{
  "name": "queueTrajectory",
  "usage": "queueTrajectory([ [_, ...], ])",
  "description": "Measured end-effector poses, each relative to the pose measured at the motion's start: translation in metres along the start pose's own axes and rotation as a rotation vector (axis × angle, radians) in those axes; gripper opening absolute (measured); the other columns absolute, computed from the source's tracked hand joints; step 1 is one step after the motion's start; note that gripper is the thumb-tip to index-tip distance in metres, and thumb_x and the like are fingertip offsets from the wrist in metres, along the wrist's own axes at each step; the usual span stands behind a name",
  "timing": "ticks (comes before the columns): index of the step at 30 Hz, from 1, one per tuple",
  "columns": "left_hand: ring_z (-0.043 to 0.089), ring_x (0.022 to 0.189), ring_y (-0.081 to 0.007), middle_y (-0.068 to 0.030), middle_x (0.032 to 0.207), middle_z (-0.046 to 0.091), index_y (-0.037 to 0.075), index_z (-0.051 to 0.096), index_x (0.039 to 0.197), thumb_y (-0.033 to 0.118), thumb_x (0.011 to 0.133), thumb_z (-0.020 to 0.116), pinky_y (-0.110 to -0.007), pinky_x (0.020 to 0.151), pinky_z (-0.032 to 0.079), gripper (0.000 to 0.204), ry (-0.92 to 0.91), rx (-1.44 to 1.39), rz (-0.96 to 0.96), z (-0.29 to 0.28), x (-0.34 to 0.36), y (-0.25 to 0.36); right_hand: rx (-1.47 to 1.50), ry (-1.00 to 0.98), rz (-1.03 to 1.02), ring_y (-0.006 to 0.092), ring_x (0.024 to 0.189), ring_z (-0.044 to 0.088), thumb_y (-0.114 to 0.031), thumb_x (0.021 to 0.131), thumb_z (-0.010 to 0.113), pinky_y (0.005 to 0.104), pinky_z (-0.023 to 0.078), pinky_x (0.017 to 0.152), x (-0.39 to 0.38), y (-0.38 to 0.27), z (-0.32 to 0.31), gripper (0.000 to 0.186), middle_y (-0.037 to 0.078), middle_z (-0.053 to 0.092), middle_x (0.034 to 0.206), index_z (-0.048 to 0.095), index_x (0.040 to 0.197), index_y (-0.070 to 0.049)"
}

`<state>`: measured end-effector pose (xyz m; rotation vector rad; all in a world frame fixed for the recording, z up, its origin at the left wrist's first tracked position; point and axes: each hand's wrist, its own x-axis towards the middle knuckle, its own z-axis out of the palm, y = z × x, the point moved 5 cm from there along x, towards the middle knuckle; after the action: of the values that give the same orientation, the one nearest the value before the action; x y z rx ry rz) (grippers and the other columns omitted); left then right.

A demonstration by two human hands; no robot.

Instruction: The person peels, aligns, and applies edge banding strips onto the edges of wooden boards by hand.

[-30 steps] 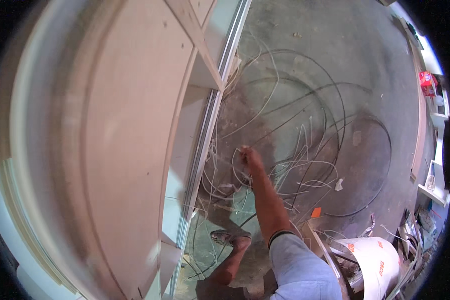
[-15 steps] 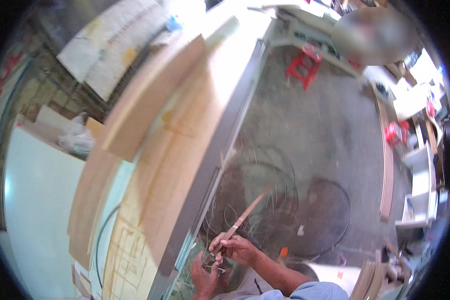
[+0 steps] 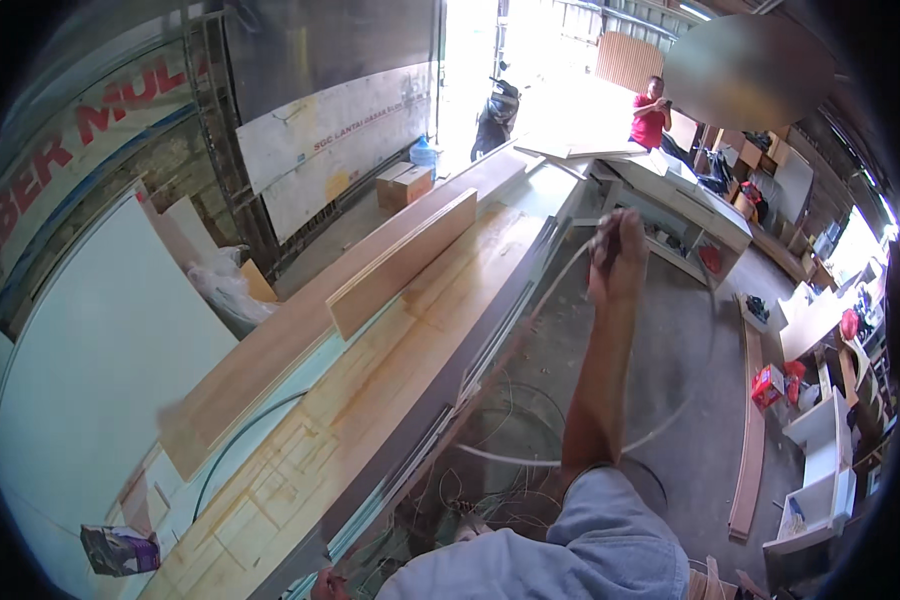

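Note:
My right hand (image 3: 618, 250) is stretched out far ahead over the floor, beyond the long workbench's right edge, with its fingers closed. A thin pale strip (image 3: 562, 283) runs from it down toward the bench edge; motion blurs it. A pale curved band (image 3: 510, 460) loops below my right forearm; whether it is part of the same strip I cannot tell. At the lower edge, my left hand (image 3: 330, 584) is mostly cut off, close to the near end of the bench. Its fingers are not clearly seen. Beside it lies the bench's dark edge (image 3: 400, 440).
A wooden board (image 3: 405, 265) stands on edge along the glue-stained panel (image 3: 300, 455). A dark hose (image 3: 240, 440) crosses the bench. Tangled scraps lie on the floor. Ahead stands a cabinet (image 3: 685, 215), with a person in red (image 3: 650, 120) behind it. Long planks (image 3: 750, 430) lie at right.
My right hand has swung up and away from my left, which has dropped to the lower edge. Both were together at a thin wooden strip. The view has tilted up.

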<state>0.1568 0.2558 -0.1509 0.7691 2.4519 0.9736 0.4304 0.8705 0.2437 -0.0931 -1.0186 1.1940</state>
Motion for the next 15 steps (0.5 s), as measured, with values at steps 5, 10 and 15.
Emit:
queueTrajectory([
  [5, 0.049, 0.061, -0.0211, -0.0076, 0.065, 0.054, 0.004, 0.062, 0.087, 0.030, 0.098, 0.048, -0.036, 0.064, 0.042, 0.032, 0.255, -0.008, -0.091, -0.050, -0.027, -0.020, -0.218, 0.144, 0.123, 0.0078, 0.042, 0.042, -0.027, 0.091, 0.064, 0.0216, 0.032, 0.039, 0.062, 0.046, -0.004, 0.023, 0.001, 0.053, 0.064, 0.059, 0.083, -0.007],
  [10, 0.053, 0.067, -0.0236, -0.0122, 0.069, 0.058, -0.002, 0.060, 0.084, 0.033, 0.098, 0.048, -0.039, 0.069, 0.044, 0.040, 0.273, 0.116, -0.284, -0.120, -0.039, -0.079, -0.383, 0.314, 0.489, 0.0119, 0.036, 0.035, -0.017, 0.087, 0.064, 0.0271, 0.027, 0.034, 0.100, 0.172, -0.060, 0.018, 0.001, 0.040, 0.052, 0.061, 0.076, -0.003],
  [15, 0.061, 0.101, -0.0265, -0.0190, 0.108, 0.065, -0.003, 0.065, 0.112, 0.026, 0.093, 0.056, -0.038, 0.085, 0.046, 0.036, -0.044, 0.271, -0.333, -0.187, -0.035, -0.031, -0.317, 0.555, 0.684, 0.0140, 0.036, 0.035, -0.014, 0.085, 0.060, 0.0308, 0.027, 0.034, 0.100, 0.235, -0.174, 0.017, 0.005, 0.044, 0.052, 0.061, 0.071, -0.006],
])
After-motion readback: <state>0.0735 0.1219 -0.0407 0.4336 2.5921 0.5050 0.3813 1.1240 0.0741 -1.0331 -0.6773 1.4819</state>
